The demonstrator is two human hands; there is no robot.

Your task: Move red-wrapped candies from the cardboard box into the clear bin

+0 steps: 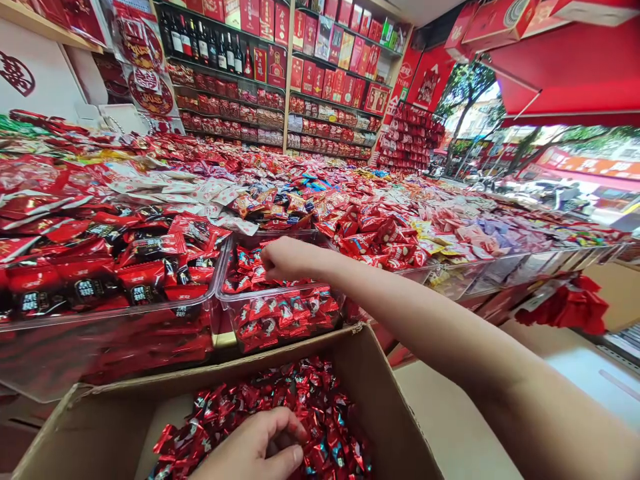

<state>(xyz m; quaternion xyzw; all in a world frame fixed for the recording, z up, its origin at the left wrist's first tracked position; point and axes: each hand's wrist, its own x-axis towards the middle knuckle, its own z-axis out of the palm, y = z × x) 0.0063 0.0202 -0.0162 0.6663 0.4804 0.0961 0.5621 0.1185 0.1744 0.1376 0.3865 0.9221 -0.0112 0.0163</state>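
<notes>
Red foil-wrapped candies [320, 393] cover much of the bottom of an open cardboard box [405, 417] at the lower middle. My left hand [250, 445] is inside this box, over the candies, its thumb and bent forefinger apart and no candy visible between them. Beyond the box stands a clear plastic bin [280, 291] with similar red candies [280, 320] in it. My right hand [285, 259] is over that bin, its fingers curled closed. Whatever it may hold is hidden by the fingers and the back of the hand.
To the left, another clear bin holds black-and-red packets [143, 277]. Several heaps of wrapped sweets [370, 230] spread across the display behind. Shelves with bottles [203, 43] and red gift boxes [315, 80] line the back. A street lies at the right.
</notes>
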